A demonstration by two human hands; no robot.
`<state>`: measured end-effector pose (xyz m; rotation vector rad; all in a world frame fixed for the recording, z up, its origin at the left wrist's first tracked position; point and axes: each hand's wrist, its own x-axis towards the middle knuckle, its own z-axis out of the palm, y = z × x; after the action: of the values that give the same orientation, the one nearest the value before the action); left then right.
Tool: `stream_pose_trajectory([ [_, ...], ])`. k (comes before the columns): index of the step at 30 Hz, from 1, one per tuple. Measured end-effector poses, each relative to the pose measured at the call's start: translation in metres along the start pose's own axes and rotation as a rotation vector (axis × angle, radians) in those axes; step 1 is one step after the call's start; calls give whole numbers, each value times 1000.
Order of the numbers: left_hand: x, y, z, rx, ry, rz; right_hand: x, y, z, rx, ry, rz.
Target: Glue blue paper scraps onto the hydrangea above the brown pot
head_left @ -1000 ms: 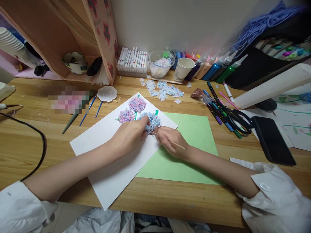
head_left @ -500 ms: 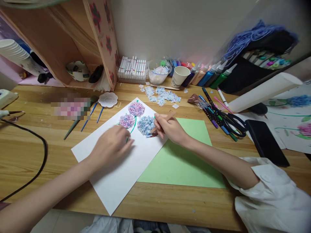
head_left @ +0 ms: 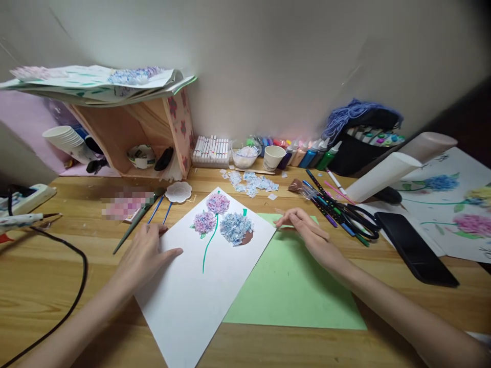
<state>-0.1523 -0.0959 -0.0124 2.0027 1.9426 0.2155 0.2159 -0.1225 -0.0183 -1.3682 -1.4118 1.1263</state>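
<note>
A white sheet of paper (head_left: 184, 306) lies askew on the table. It carries two pink-purple flower heads, a larger blue flower head (head_left: 233, 227) made of small paper bits, and a drawn green stem (head_left: 207, 250). A brown patch (head_left: 245, 238) shows at the blue head's lower right. My left hand (head_left: 148, 255) rests at the sheet's left edge, its thumb stretched over the paper and apart from the fingers. Near the right corner, above a green sheet (head_left: 295, 286), my right hand (head_left: 310, 235) is closed around a slim tan stick, partly hidden by the fingers.
Loose blue paper bits (head_left: 251, 183) lie behind the sheet. Further back stand markers (head_left: 210, 151), a bowl (head_left: 244, 155), a paper cup (head_left: 273, 157) and paint bottles. Scissors (head_left: 362, 220), pens and a black phone (head_left: 416, 248) lie right; a black cable (head_left: 85, 266) curves left.
My left hand has moved left off the flower heads to the sheet's edge. My right hand has drawn back right from the blue flower head. The view has tilted up.
</note>
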Motion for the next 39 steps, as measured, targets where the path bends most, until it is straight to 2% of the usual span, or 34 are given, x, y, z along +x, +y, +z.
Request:
stream_pose_trajectory([
  [3, -2, 1, -3, -65, -87, -40, -19, 6, 3, 28, 33, 37],
  [6, -7, 3, -5, -156, -200, 6, -32, 12, 11, 23, 49, 41],
  [8, -14, 7, -4, -295, -299, 55, -34, 14, 16, 65, 55, 26],
  [11, -34, 18, 3, -607, -472, 14, -26, 13, 17, 137, 70, 33],
  [14, -61, 38, 19, -836, -636, -84, -14, 13, 12, 149, 65, 38],
  [18, -95, 74, 51, -1036, -804, -163, 3, 16, 8, 102, 24, -12],
  [21, -107, 99, 74, -1163, -924, -216, 16, 18, 9, 36, 7, -55],
  [23, -110, 111, 82, -1188, -1006, -235, 23, 17, 11, -26, -5, -80],
  [26, -109, 120, 71, -1055, -1133, -177, 31, 16, 16, -87, -45, -126],
  [28, -101, 121, 51, -903, -1208, -49, 36, 15, 20, -92, -100, -161],
  [30, -81, 118, 27, -839, -1220, 65, 39, 16, 23, -72, -160, -191],
  [31, -66, 116, 16, -804, -1066, 107, 41, 16, 24, -53, -188, -198],
  [33, -29, 107, 1, -572, -510, 247, 44, 16, 25, -11, -245, -197],
  [34, -8, 101, -2, -443, -225, 273, 46, 16, 25, 2, -271, -196],
  [35, 13, 96, -3, -333, -41, 272, 47, 15, 25, 9, -293, -195],
  [36, 33, 91, -2, -242, 56, 269, 48, 15, 25, 11, -311, -195],
  [37, 51, 87, 1, -185, 101, 258, 49, 15, 25, 13, -327, -192],
  [39, 82, 83, 10, -133, 116, 251, 51, 16, 25, 27, -357, -180],
])
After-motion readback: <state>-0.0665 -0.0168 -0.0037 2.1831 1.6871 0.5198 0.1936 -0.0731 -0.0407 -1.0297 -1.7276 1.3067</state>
